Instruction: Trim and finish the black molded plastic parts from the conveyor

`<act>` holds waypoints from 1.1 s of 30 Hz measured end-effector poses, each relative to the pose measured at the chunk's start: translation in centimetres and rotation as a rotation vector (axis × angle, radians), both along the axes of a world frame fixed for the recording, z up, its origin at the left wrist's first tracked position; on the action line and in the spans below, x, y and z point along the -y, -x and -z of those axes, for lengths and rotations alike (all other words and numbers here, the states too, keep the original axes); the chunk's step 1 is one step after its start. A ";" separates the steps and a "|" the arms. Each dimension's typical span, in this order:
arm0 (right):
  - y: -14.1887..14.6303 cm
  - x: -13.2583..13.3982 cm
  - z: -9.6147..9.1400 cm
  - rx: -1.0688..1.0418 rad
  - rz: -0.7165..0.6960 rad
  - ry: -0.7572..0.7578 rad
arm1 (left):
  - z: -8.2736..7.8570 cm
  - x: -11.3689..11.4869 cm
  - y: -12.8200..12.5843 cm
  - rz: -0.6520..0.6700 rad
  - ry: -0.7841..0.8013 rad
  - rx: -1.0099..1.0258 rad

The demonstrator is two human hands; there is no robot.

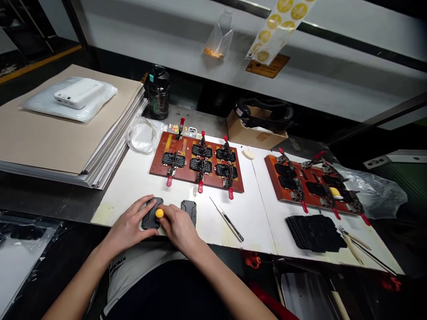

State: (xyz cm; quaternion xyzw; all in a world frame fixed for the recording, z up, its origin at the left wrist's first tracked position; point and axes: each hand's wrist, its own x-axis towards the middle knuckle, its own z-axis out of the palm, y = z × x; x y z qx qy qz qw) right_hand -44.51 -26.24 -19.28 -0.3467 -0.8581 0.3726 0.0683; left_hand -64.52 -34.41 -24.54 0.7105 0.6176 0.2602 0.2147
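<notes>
The black plastic cover [151,217] lies on the tabletop [133,186] just in front of the red clamp fixture [196,162], its long axis pointing away from the person. The left hand [131,226] has its fingers closed on the cover's left edge. The right hand [178,227] pinches a yellow knob [159,214] onto the right edge.

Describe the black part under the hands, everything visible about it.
The black part is a flat, roughly rectangular plate with cut corners, matte and plastic-looking. It lies flat on the white table sheet near the front edge. The left hand grips its left side and top edge. The right hand holds a yellow knob against its right edge. A matching part lies apart, to its right.
</notes>
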 end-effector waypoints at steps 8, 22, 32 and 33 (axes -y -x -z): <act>-3.4 2.1 -2.3 -0.030 -0.011 0.114 | -0.4 0.0 -0.1 -0.021 0.039 -0.001; -2.8 1.9 -3.2 0.215 -0.002 -0.041 | -1.1 0.1 -1.0 -0.087 0.072 -0.001; -7.1 5.9 -2.6 -0.104 0.112 0.421 | -3.9 7.9 -7.2 0.056 0.307 0.517; -7.3 5.9 -2.4 -0.086 0.116 0.414 | -4.0 8.0 -7.6 0.048 0.349 0.534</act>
